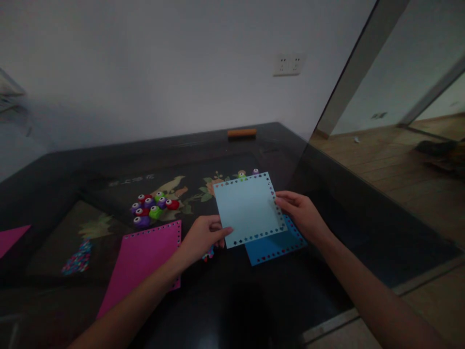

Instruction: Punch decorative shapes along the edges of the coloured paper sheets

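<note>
Both hands hold a light blue paper sheet (247, 208) with small punched shapes along its edges, lifted a little above the dark table (254, 300). My left hand (201, 237) pinches its lower left corner. My right hand (301, 215) grips its right edge. Under the sheet a darker blue punched sheet (272, 247) lies flat on the table. A pink punched sheet (145, 261) lies to the left of my left hand.
A cluster of small coloured paper punches (152, 208) sits behind the pink sheet, and two more punches (247, 173) stand behind the light blue sheet. A pile of punched confetti (78, 259) lies at the left. An orange block (241, 132) rests at the table's far edge.
</note>
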{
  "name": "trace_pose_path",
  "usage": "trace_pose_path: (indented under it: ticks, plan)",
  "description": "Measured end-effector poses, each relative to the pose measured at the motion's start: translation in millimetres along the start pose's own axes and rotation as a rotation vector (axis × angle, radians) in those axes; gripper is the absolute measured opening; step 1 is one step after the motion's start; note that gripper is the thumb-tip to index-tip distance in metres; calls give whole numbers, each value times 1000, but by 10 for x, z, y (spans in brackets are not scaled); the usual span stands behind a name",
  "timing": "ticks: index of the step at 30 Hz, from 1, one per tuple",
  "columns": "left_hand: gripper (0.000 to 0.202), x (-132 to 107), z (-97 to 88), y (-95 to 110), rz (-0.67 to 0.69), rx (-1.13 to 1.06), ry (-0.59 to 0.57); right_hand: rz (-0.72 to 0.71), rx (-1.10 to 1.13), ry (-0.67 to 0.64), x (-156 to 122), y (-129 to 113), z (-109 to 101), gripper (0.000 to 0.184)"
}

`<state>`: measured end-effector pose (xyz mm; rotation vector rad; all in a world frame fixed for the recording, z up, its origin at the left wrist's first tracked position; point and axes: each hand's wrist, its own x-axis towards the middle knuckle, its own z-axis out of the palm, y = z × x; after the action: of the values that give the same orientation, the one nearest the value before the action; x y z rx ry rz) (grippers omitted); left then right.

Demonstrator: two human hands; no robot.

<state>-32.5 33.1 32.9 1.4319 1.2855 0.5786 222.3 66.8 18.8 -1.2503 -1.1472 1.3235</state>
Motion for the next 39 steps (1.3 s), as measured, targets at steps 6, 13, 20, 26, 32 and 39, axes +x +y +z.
trace_pose_path:
  ticks: [6,13,20,26,32,39]
  plan:
    - [23,-19,-1,22,-26,27,-26,-5,-92,104,33,14,-24,34]
    - [24,-31,24,-8,-29,23,-43,-39,-129,113,45,24,-29,35]
    - [25,-41,100,-5,71,21,-102,-35,-164,94,83,-28,-153,39]
    - [27,-47,105,-39,250,282,146,13,-164,117,68,-113,-405,44]
    - [9,-72,264,-160,481,565,193,94,-232,118,-22,13,-489,43]
    - [31,-92,447,-292,583,786,189,114,-306,99,-11,140,-440,40]
